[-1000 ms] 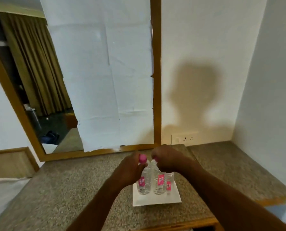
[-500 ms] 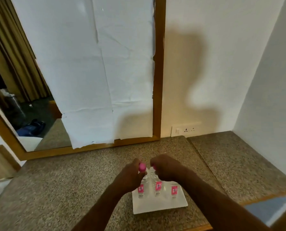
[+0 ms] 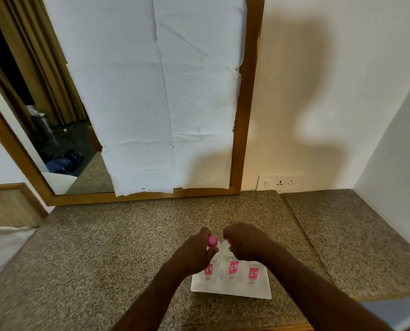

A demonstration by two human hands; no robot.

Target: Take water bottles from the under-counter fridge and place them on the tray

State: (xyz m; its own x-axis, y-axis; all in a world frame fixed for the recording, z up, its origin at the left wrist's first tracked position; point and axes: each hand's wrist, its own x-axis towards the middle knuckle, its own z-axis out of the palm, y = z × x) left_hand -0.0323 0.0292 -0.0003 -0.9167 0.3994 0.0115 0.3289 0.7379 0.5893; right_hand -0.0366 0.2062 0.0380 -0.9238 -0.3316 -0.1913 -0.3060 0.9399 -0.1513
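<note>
Speckled granite counter (image 3: 103, 254) below a paper-covered mirror (image 3: 151, 91): you set two pink-capped water bottles onto the white tray (image 3: 232, 291).

From the left, your left hand (image 3: 194, 254) is closed around the neck of the left bottle (image 3: 209, 269), its pink cap (image 3: 212, 240) showing above your fingers; your right hand (image 3: 244, 244) is closed over the top of the middle bottle (image 3: 232, 268), just beside it. A third bottle (image 3: 253, 273) stands free on the tray at the right, partly behind your wrist. All three appear upright and close together. To finish well, make sure both bases sit flat before you loosen your grip, then lift your hands straight up so your right wrist does not knock the free bottle.
</note>
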